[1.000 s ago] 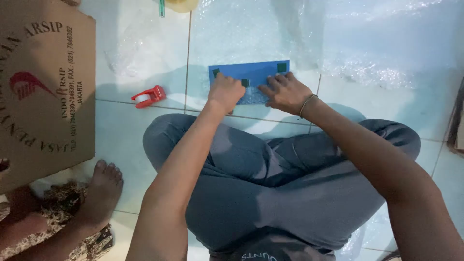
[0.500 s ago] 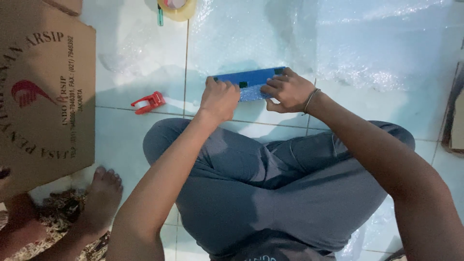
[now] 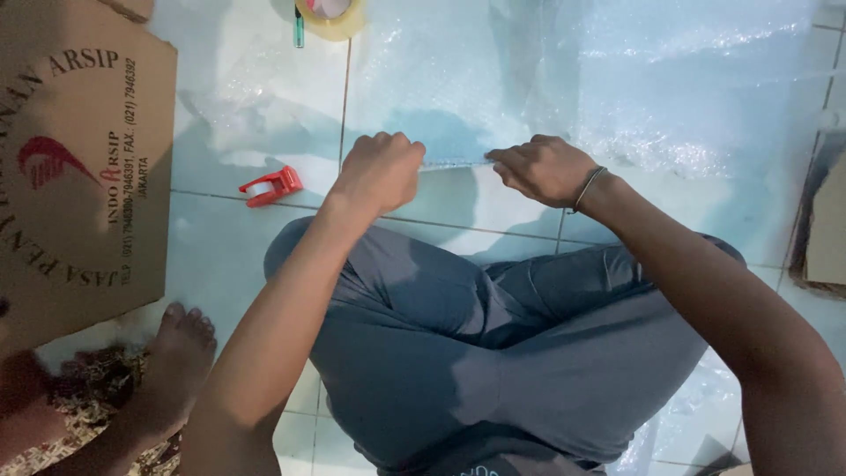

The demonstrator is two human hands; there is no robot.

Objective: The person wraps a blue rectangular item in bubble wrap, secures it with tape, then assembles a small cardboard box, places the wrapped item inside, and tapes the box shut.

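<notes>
Left hand [image 3: 381, 172] and right hand [image 3: 545, 169] — both closed, fingers pinching the near edge of the bubble wrap sheet [image 3: 564, 88], spread toward 12 o'clock. Red tape dispenser [image 3: 271, 186] at 9 o'clock — on the tiled floor [image 3: 211, 256].

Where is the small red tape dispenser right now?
In the head view, the red tape dispenser lies on the tiled floor, left of the left hand, between it and the cardboard box.

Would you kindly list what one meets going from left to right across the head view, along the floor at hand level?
Brown cardboard box → small red tape dispenser → left hand → right hand → clear bubble wrap sheet.
</notes>
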